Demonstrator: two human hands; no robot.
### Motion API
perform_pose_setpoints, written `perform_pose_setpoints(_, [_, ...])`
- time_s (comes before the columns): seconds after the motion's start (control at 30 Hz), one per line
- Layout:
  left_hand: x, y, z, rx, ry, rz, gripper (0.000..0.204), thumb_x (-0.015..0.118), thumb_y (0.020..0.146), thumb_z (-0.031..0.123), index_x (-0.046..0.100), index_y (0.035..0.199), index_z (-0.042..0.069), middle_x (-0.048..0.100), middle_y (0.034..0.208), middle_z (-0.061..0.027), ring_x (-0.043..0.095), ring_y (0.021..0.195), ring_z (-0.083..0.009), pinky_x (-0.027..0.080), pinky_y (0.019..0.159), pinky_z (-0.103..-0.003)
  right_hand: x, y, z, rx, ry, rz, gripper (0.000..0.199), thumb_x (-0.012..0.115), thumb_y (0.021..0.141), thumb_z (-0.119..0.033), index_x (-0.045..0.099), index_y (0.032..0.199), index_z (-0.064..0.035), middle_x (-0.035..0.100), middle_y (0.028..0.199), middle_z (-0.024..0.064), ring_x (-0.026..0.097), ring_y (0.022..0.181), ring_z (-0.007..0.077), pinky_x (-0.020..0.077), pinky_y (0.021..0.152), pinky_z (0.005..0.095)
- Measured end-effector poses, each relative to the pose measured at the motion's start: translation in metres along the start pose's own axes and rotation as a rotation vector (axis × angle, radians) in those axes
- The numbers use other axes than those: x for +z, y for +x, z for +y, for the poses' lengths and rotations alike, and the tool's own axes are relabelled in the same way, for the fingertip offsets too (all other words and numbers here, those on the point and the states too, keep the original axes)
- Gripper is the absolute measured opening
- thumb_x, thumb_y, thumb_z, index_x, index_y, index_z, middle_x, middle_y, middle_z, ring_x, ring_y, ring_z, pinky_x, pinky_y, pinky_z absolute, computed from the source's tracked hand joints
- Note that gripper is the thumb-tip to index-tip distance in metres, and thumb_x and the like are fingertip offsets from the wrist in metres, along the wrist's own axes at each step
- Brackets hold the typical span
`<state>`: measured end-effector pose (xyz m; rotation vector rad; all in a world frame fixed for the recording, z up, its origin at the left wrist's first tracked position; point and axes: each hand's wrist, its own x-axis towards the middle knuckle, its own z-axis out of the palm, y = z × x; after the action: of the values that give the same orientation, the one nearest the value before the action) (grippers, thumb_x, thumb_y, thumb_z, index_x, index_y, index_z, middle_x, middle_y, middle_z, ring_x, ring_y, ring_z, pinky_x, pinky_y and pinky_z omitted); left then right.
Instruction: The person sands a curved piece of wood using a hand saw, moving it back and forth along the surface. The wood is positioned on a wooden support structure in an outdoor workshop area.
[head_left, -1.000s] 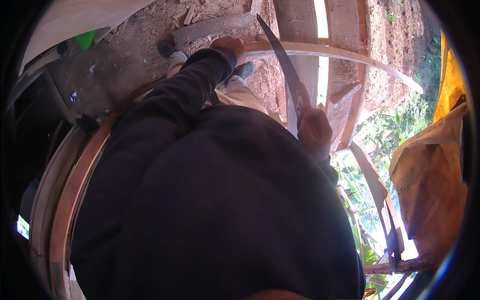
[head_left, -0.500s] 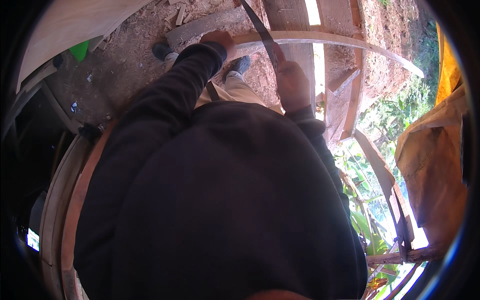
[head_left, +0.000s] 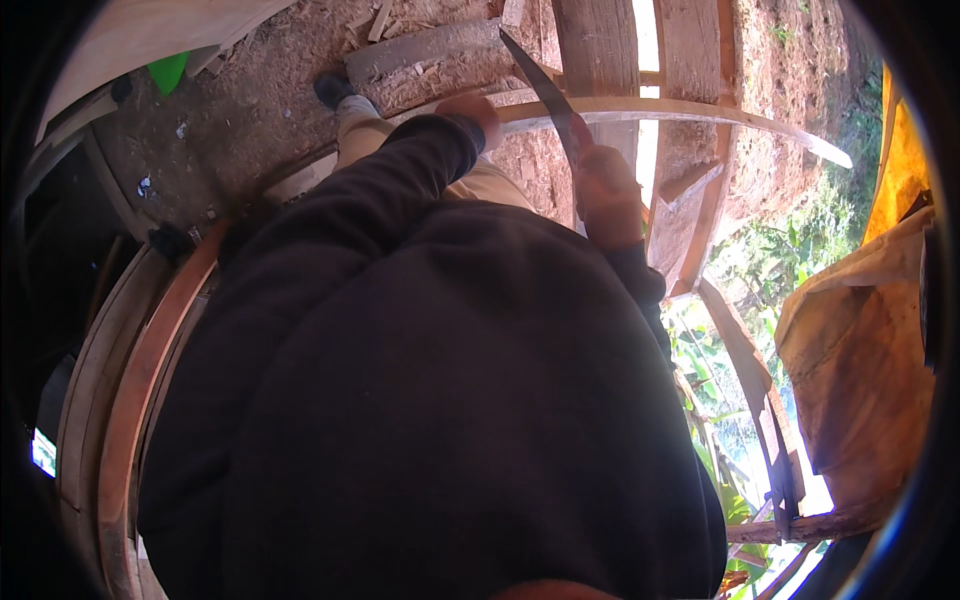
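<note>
Our right fingers [head_left: 600,168] grip the handsaw [head_left: 541,84], its blade slanting ahead-left of them across the wooden strip [head_left: 690,108]; our left fingers [head_left: 484,114] clasp that strip, its length running rightward.

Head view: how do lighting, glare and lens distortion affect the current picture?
Head view: sunlit foliage at right is partly washed out; head view: the dark sweater shows little detail; head view: the wooden strip looks bowed, likely by the fisheye lens; head view: the saw blade reads clearly above the right hand.
</note>
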<state>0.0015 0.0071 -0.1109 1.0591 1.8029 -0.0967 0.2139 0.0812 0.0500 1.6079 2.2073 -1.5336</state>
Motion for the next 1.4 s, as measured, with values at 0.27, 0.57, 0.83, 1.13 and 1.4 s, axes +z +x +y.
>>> perform_pose_setpoints(0.27, [0.021, 0.002, -0.006, 0.020, 0.003, 0.123, 0.034, 0.069, 0.096, 0.029, 0.082, 0.117, 0.006, 0.080, 0.120, -0.0207, 0.077, 0.117, -0.0351, 0.061, 0.099, -0.048, -0.005, 0.024, 0.007, -0.067, 0.081, 0.001, 0.008, 0.061, 0.104, -0.005, 0.068, 0.108, -0.0057, 0.065, 0.087, -0.0004, 0.052, 0.063, 0.0061, 0.0422, 0.057, 0.0285])
perform_pose_setpoints(0.57, [-0.004, 0.011, -0.007, -0.031, 0.015, 0.000, 0.047, 0.077, 0.090, 0.039, 0.080, 0.124, 0.006, 0.078, 0.124, -0.0208, 0.075, 0.120, -0.0362, 0.059, 0.104, -0.047, 0.032, 0.066, 0.023, 0.013, -0.013, 0.015, 0.018, 0.064, 0.101, -0.009, 0.070, 0.118, -0.0057, 0.075, 0.106, 0.0170, 0.075, 0.101, 0.0284, 0.0557, 0.090, 0.0395])
perform_pose_setpoints(0.83, [-0.045, 0.012, 0.001, -0.050, 0.086, -0.003, 0.041, 0.073, 0.093, 0.033, 0.081, 0.126, 0.010, 0.079, 0.126, -0.0178, 0.076, 0.121, -0.0340, 0.059, 0.105, -0.046, -0.017, -0.024, -0.032, -0.049, 0.073, 0.068, 0.009, 0.061, 0.107, -0.003, 0.068, 0.111, -0.0055, 0.062, 0.082, 0.0005, 0.055, 0.067, 0.0059, 0.0437, 0.059, 0.0243])
perform_pose_setpoints(1.13, [-0.055, 0.016, 0.000, 0.003, 0.095, 0.013, 0.040, 0.075, 0.089, 0.031, 0.082, 0.120, 0.005, 0.078, 0.124, -0.0227, 0.075, 0.120, -0.0372, 0.060, 0.104, -0.048, -0.042, -0.081, -0.018, -0.019, 0.262, 0.069, 0.011, 0.056, 0.103, 0.002, 0.063, 0.106, -0.0066, 0.061, 0.090, -0.0014, 0.051, 0.071, 0.0048, 0.0401, 0.063, 0.0228])
perform_pose_setpoints(1.4, [-0.047, 0.002, 0.004, -0.005, 0.125, -0.044, 0.047, 0.071, 0.093, 0.034, 0.079, 0.131, 0.008, 0.077, 0.132, -0.0185, 0.074, 0.125, -0.0336, 0.058, 0.107, -0.046, -0.060, -0.097, -0.032, 0.084, 0.200, 0.016, 0.013, 0.055, 0.101, 0.004, 0.061, 0.105, -0.0061, 0.062, 0.099, 0.0002, 0.049, 0.074, 0.0057, 0.0391, 0.067, 0.0225])
